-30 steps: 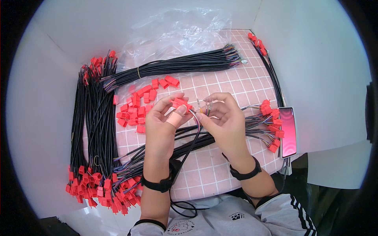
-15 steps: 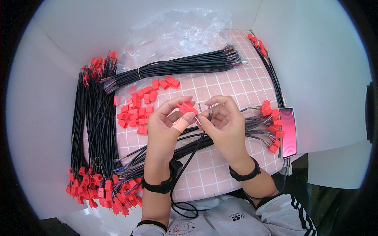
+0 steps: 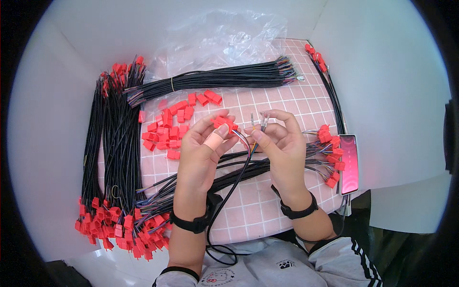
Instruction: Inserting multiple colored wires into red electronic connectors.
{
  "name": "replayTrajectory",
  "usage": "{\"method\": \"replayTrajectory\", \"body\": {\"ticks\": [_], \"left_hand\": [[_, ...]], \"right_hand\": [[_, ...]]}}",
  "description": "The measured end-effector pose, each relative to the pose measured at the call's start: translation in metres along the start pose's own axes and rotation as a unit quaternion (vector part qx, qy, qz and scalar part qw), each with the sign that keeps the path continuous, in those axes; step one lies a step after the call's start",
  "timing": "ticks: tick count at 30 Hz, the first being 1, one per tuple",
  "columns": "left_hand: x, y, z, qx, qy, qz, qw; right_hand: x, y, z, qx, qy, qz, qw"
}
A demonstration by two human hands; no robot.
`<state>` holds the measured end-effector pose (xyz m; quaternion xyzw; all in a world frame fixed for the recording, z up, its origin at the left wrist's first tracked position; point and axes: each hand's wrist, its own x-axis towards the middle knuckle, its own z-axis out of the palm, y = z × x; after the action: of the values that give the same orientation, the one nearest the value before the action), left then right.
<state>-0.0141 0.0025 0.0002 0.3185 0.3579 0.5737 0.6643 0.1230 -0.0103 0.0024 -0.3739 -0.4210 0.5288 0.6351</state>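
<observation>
My left hand [image 3: 203, 138], with a tan bandage round its thumb, pinches a red plastic connector housing [image 3: 224, 124]. Some thin coloured wires [image 3: 243, 137] enter the housing's right end. My right hand [image 3: 284, 143] holds the remaining loose wires of the same cable between thumb and fingers, and their bare metal terminals [image 3: 264, 119] point upward. The cable's black sheath [image 3: 234, 185] hangs from between my hands and coils over my lap. Left of my left hand lies a scatter of loose red housings [image 3: 167, 129].
Bundles of black cables with red housings [image 3: 119, 134] lie at left. A tied cable bundle [image 3: 210, 80] rests at the back by a clear plastic bag [image 3: 220, 38]. Beneath my hands lie more cables [image 3: 239, 173]. At right are a phone [image 3: 349, 165] and a few cables [image 3: 330, 91].
My hands have drawn slightly apart, my right hand shifting rightward. More coloured wire now shows between the housing and the sheath. My left hand keeps its hold on the housing.
</observation>
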Motion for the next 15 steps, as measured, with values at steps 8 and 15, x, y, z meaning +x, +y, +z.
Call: {"method": "replayTrajectory", "body": {"ticks": [8,15], "left_hand": [[-0.0003,0.0006,0.0017,-0.012,-0.004,0.0,1.0],[-0.0013,0.0008,0.0041,0.023,0.006,-0.005,1.0]], "right_hand": [[-0.0018,-0.0005,-0.0037,-0.033,0.002,-0.045,0.998],[-0.0089,-0.0082,-0.0046,-0.373,-0.018,-0.114,0.921]]}}
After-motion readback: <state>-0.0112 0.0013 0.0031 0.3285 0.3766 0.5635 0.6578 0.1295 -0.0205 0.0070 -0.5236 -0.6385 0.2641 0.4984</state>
